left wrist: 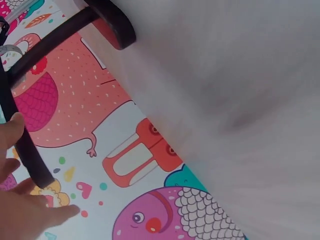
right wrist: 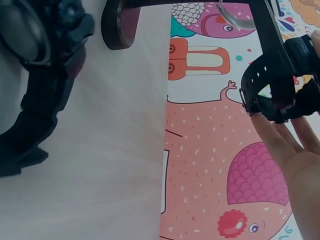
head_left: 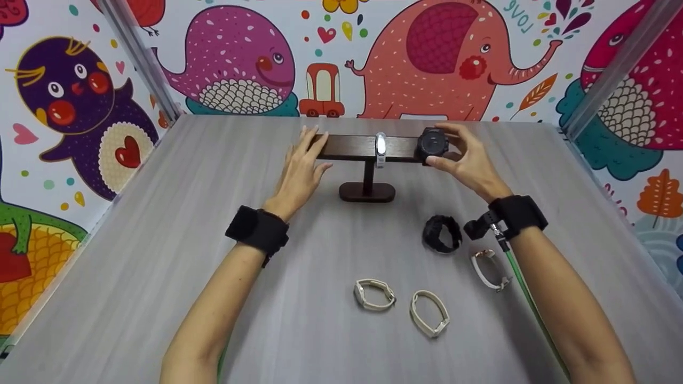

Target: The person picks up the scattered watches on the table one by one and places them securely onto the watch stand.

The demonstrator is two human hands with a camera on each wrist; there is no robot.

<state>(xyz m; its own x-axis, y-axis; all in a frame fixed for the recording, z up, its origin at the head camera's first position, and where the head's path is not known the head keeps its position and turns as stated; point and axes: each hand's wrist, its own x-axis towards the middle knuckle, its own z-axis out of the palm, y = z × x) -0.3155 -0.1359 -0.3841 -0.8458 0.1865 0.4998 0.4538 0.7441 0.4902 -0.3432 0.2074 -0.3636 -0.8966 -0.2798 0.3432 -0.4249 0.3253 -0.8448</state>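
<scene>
Pinching black watch (head_left: 433, 142) with right hand (head_left: 474, 160) at right end of crosswise bar (head_left: 349, 147), and touching left end with straight-fingered left hand (head_left: 299, 172).

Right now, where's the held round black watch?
Head view: the black watch is in the right hand, at the right end of the dark wooden stand, right of the slim white wristband.

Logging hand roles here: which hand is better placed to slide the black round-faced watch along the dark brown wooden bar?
Probably the right hand: it grips the watch, looped round the right end of the bar, while the left hand touches the opposite end.
</scene>
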